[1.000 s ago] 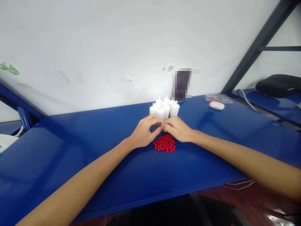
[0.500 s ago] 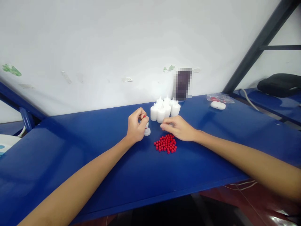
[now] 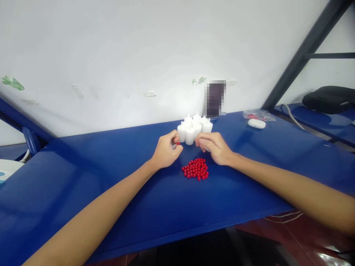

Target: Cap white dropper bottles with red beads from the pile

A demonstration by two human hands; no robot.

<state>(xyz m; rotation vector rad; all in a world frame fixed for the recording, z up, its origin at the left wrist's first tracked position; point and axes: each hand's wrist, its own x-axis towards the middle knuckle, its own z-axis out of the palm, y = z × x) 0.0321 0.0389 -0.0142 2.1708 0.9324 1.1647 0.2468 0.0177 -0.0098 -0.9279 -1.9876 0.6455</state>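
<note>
pinching a small pale piece [image 3: 173, 146] between thumb and fingers of the left hand [image 3: 167, 149], clamped on it, with a bit of red [image 3: 178, 143] showing at the fingertips. cannot tell the full shape of the held piece, mostly hidden by the fingers. holding the left hand just to the left of and in front of the white bottles [image 3: 190, 136], above the blue table [image 3: 124, 159].

curling the fingers of the right hand [image 3: 215, 147] inward, thumb close against them, with a pale sliver [image 3: 205, 149] visible there. too small to identify; cannot tell a firm grip from a loose one. keeping 2 hands apart, with a gap between, in front of the bottles on either side.

standing upright in a tight cluster near the wall [image 3: 111, 66]: white bottles with pointed tips. lying loose on the table, nearer the body than the bottles and below the gap between 2 hands: a heap of small red caps [image 3: 195, 168], touching neither hand.

farther right, resting near the back edge: 1 white rounded case [image 3: 256, 123], just in front of a clear bag [image 3: 263, 115] with red pieces inside. beyond, on a blue surface at far right: a black bag [image 3: 328, 99].
</note>
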